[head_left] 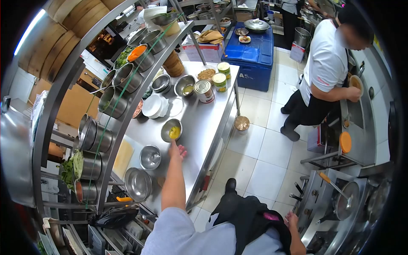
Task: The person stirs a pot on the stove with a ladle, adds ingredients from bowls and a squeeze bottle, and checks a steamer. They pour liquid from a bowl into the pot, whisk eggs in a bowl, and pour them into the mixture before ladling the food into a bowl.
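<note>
My left hand (177, 150) reaches over the steel table. Its thumb side is right at the near rim of a small metal bowl (164, 132) holding yellow liquid (174, 132); the other fingers are apart and point to the right. Just nearer to me are an empty metal bowl (150, 157) and a larger metal mixing bowl (138, 184). Low at my right side, my right hand (291, 220) hangs beside the stove front with its fingers loosely apart and nothing visible in them. A dark apron (250, 219) covers my front.
The steel table (197, 123) also bears cans (204, 91), a white stack of dishes (154, 106) and a cutting board (123, 158). A shelf of metal pots (126, 77) overhangs its left. At right are a wok (346, 200) with a ladle, and a co-worker (325, 68).
</note>
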### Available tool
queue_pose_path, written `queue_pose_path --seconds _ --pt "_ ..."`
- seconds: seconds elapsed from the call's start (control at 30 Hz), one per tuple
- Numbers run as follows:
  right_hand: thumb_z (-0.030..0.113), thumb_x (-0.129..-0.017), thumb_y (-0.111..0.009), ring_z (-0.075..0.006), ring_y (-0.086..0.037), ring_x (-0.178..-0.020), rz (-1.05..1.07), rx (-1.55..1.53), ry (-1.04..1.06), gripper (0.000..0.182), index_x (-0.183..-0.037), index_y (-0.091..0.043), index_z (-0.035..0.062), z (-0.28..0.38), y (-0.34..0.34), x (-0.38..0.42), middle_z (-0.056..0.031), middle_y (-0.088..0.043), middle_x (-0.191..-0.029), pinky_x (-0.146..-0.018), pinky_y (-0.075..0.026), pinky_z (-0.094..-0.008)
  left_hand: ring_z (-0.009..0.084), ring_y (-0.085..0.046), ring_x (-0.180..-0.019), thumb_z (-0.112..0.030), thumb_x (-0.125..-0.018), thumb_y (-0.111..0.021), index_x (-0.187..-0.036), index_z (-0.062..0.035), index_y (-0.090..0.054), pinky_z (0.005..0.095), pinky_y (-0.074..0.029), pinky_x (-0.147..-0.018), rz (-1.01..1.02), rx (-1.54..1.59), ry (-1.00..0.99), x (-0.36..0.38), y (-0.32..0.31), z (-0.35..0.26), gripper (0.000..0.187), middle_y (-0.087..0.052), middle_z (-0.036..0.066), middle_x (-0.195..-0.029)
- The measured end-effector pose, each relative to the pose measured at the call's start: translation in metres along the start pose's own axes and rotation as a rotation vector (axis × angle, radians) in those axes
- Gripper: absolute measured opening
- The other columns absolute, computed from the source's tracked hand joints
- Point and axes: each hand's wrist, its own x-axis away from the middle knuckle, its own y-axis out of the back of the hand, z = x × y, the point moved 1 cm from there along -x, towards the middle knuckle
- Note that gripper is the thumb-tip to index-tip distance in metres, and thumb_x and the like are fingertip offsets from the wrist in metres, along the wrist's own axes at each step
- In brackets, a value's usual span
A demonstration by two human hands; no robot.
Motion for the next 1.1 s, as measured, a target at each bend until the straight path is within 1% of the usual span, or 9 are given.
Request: queue_pose_path --seconds 0.1,0.27,0.47,0.6,0.7,0.9,0.97,1.07,1.1 --pt "0.033 -0.096 -0.065 -0.0243 -0.063 -0.091 -0.004 -0.161 0.117 0.031 -0.110 -0.057 0.0074 0.050 -0.076 0.020 -0.0075 -0.062 -0.103 -0.081 -0.056 -0.0441 0.0200 -0.066 -0.088 -0.046 -0.097 -0.061 -0.124 -0.0084 -0.054 0.0443 -0.055 -0.068 -0.060 0.006 0.016 -0.023 0.003 -0.020 0.047 -0.065 0.008 -0.106" --pt "0.025 -0.096 -0.066 -0.0274 -0.064 -0.106 0.320 -0.152 0.272 0.026 -0.113 -0.059 0.0057 0.160 -0.215 0.095 -0.0100 -0.063 -0.117 -0.083 -0.058 -0.0441 0.0159 -0.064 -0.068 -0.024 -0.098 -0.063 -0.104 -0.0002 -0.061 0.0279 -0.056 -0.057 0.048 -0.208 -0.320 -0.014 -0.003 -0.031 0.025 -0.066 0.006 -0.086" --pt "0.021 -0.095 -0.067 -0.0222 -0.063 -0.110 0.545 -0.149 0.430 0.030 -0.120 -0.062 0.0038 0.251 -0.304 0.197 -0.0091 -0.063 -0.118 -0.088 -0.058 -0.0423 0.0148 -0.066 -0.067 -0.012 -0.093 -0.061 -0.096 -0.0010 -0.062 0.0289 -0.059 -0.058 0.490 -0.589 -0.446 0.058 -0.056 -0.020 0.011 -0.066 0.007 -0.084" --pt "0.018 -0.093 -0.070 -0.0224 -0.061 -0.113 0.562 -0.268 0.457 0.040 -0.129 -0.057 0.0059 0.260 -0.297 0.214 -0.0096 -0.051 -0.132 -0.089 -0.060 -0.0427 0.0111 -0.063 -0.066 -0.010 -0.093 -0.060 -0.103 0.0005 -0.066 0.0292 -0.059 -0.061 0.925 -0.837 -0.379 0.168 -0.136 0.019 0.016 -0.066 0.004 -0.084" --pt "0.017 -0.093 -0.070 -0.0180 -0.059 -0.106 0.378 -0.494 0.463 0.027 -0.114 -0.057 0.0078 0.253 -0.254 0.229 -0.0061 -0.051 -0.119 -0.085 -0.061 -0.0438 0.0176 -0.070 -0.073 -0.014 -0.097 -0.062 -0.108 0.0028 -0.066 0.0318 -0.059 -0.062 1.256 -0.920 -0.225 0.242 -0.195 0.081 0.021 -0.072 0.011 -0.091" --pt "0.009 -0.089 -0.069 -0.0199 -0.059 -0.094 0.018 -0.912 0.500 0.020 -0.090 -0.049 0.0092 0.192 -0.050 0.250 -0.0031 -0.049 -0.094 -0.081 -0.062 -0.0525 0.0179 -0.069 -0.085 -0.029 -0.103 -0.059 -0.114 0.0003 -0.063 0.0323 -0.061 -0.065 1.862 -1.159 -0.062 0.435 -0.297 0.220 0.031 -0.069 0.009 -0.098" --pt "0.007 -0.088 -0.069 -0.0208 -0.061 -0.093 -0.093 -1.026 0.542 0.019 -0.090 -0.050 0.0084 0.161 0.003 0.254 -0.0039 -0.050 -0.094 -0.078 -0.063 -0.0532 0.0164 -0.068 -0.092 -0.032 -0.102 -0.061 -0.114 -0.0015 -0.063 0.0321 -0.057 -0.073 1.969 -1.200 -0.236 0.499 -0.326 0.257 0.033 -0.067 0.007 -0.099" --pt "0.006 -0.090 -0.066 -0.0231 -0.065 -0.094 -0.281 -1.183 0.547 0.015 -0.092 -0.051 0.0084 0.126 0.068 0.284 -0.0066 -0.057 -0.099 -0.075 -0.064 -0.0489 0.0327 -0.068 -0.100 -0.030 -0.091 -0.072 -0.122 -0.0020 -0.061 0.0393 -0.053 -0.088 1.978 -1.033 -1.316 0.552 -0.376 0.353 0.043 -0.070 0.017 -0.105" --pt "0.006 -0.090 -0.066 -0.0231 -0.065 -0.094 -0.289 -1.203 0.548 0.015 -0.092 -0.051 0.0084 0.115 0.083 0.293 -0.0066 -0.057 -0.099 -0.075 -0.064 -0.0489 0.0327 -0.068 -0.100 -0.030 -0.091 -0.072 -0.122 -0.0020 -0.061 0.0393 -0.053 -0.088 1.997 -1.039 -1.324 0.557 -0.386 0.379 0.043 -0.070 0.017 -0.105"
